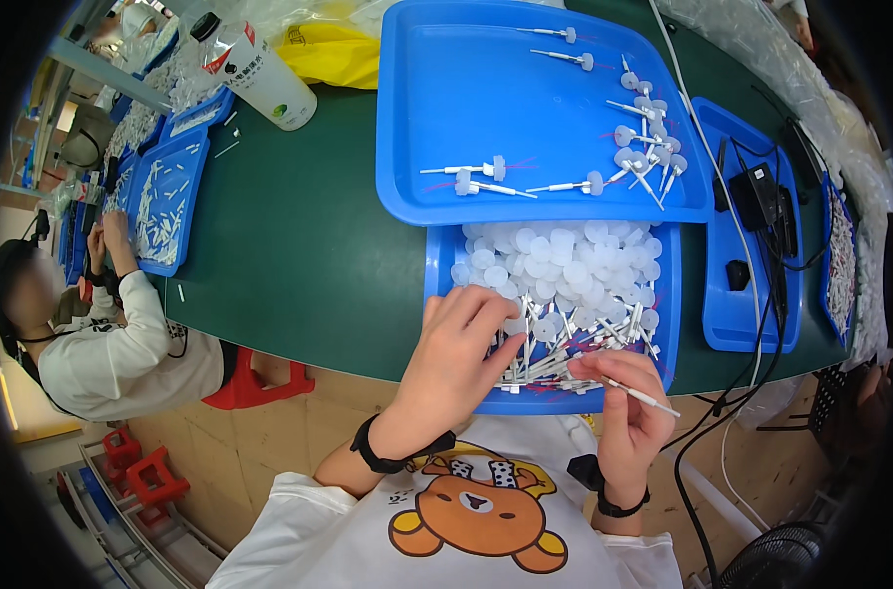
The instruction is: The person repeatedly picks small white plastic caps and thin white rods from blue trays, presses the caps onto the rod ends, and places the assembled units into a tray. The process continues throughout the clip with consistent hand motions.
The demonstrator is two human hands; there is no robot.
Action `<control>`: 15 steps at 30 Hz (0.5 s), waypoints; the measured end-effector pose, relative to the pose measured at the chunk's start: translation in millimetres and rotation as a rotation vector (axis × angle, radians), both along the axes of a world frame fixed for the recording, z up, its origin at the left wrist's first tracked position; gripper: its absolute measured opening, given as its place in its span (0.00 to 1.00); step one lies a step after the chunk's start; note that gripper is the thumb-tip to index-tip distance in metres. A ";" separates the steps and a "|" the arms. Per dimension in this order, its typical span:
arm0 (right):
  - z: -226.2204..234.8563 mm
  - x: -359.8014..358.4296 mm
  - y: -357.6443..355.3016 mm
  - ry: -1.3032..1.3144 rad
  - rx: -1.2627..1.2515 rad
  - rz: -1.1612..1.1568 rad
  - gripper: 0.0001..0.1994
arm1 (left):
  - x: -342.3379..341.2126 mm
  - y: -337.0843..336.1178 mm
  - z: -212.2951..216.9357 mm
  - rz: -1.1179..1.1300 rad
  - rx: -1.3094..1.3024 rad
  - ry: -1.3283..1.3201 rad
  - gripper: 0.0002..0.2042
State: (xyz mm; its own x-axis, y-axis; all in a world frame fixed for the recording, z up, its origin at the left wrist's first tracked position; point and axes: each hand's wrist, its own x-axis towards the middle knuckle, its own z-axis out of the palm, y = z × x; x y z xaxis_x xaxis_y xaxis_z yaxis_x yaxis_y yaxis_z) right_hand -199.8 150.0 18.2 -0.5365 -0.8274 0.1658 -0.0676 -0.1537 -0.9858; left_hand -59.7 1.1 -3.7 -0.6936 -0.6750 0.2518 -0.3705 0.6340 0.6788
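Note:
My left hand (453,346) reaches over the lower blue tray (670,294), thumb and forefinger bent around a translucent white disc (514,324) at the pile's edge. Its fingers partly hide the disc. Over the tray's near right corner, my right hand (627,393) pinches a thin white rod (645,398), its tip pointing right. Loose translucent discs (564,250) fill the far part of this tray; nearer me lie many white rods (549,368) with fine red wires. The upper blue tray (505,98) overlaps the tray's far side and bears rods fitted with discs (589,184).
A bottle (270,88) and a yellow bag (330,54) stand at the back left. Another person (122,334) works at left beside a blue tray of white pieces (166,201). At right, a blue tray (736,319) holds black adapters (756,196); cables (772,304) hang over the table edge.

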 end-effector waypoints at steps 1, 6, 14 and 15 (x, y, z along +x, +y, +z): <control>-0.3 0.3 0.0 -0.028 -0.006 0.009 0.11 | 0.7 0.1 -0.7 0.005 0.012 0.014 0.16; -2.3 -0.9 -0.7 -0.009 -0.017 0.011 0.11 | 2.5 2.1 3.3 0.004 0.077 0.022 0.16; 2.0 -1.8 1.0 0.052 -0.058 0.026 0.10 | 16.6 7.0 17.3 -0.100 0.715 0.427 0.15; 3.2 -1.0 1.1 0.050 -0.082 0.041 0.10 | 18.6 8.9 19.1 -0.119 0.870 0.522 0.15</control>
State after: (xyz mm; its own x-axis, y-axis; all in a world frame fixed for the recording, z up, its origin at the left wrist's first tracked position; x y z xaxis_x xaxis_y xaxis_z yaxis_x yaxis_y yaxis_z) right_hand -200.9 151.1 21.3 -0.4916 -0.8313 0.2594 -0.1086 -0.2370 -0.9654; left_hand -41.2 10.0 15.4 -0.7124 -0.7018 -0.0026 0.1368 -0.1425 0.9803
